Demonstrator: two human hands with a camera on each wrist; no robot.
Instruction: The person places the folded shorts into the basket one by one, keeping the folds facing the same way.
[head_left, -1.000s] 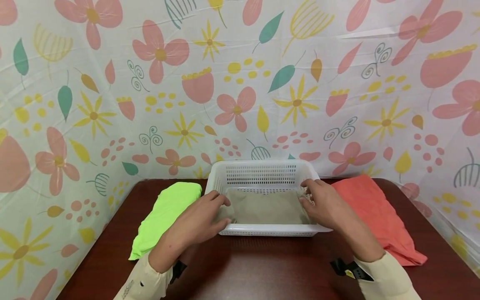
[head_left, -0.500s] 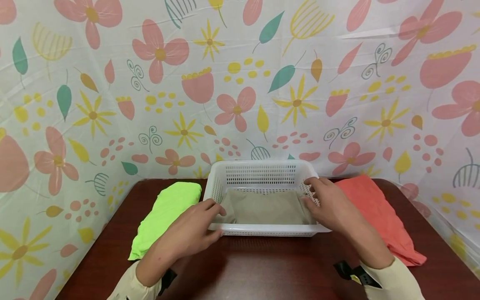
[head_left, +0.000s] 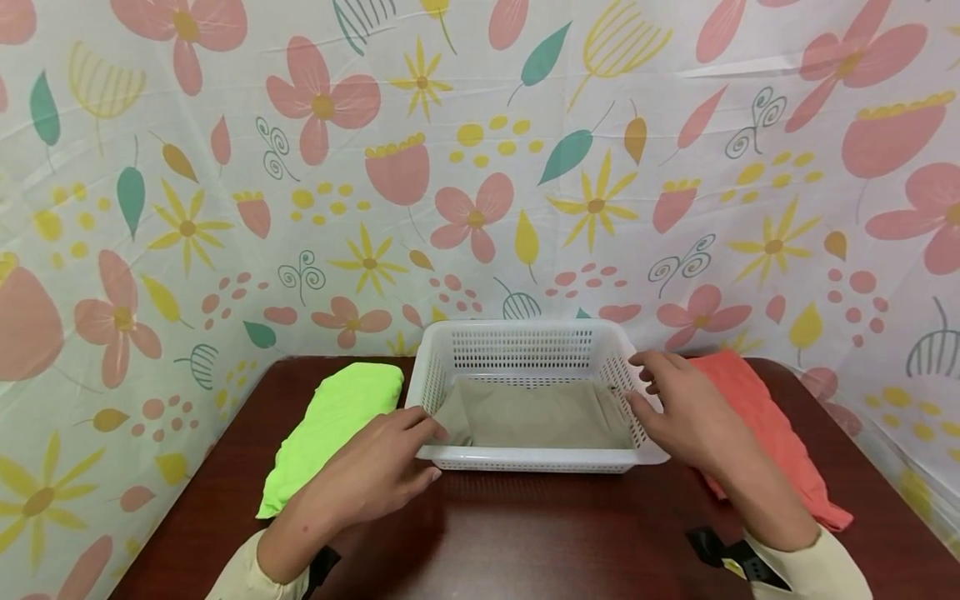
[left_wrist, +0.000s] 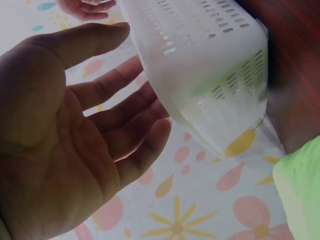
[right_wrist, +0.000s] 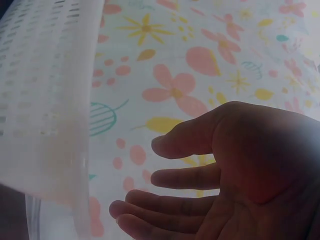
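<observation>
A white perforated plastic basket (head_left: 534,458) stands at the back middle of the table, with a folded khaki cloth (head_left: 536,414) lying flat inside it. My left hand (head_left: 375,462) hovers at the basket's front left corner, its fingers relaxed and holding nothing. In the left wrist view, the fingers (left_wrist: 107,90) spread close to the basket's rim (left_wrist: 145,65). Beside the basket's right rim is my right hand (head_left: 686,412), loosely bent and with nothing in it. The right wrist view shows a gap between the right fingers (right_wrist: 175,205) and the basket wall (right_wrist: 55,135).
To the left of the basket lies a folded neon green cloth (head_left: 330,433). A folded coral red cloth (head_left: 765,442) lies to the right, partly behind the right forearm. The dark red-brown table (head_left: 540,533) meets a floral-patterned curtain (head_left: 480,125) behind.
Both hands have drawn outward from the inside of the basket, the left one leftward and the right one rightward past the rim. The khaki cloth stays in the basket, more of it now showing.
</observation>
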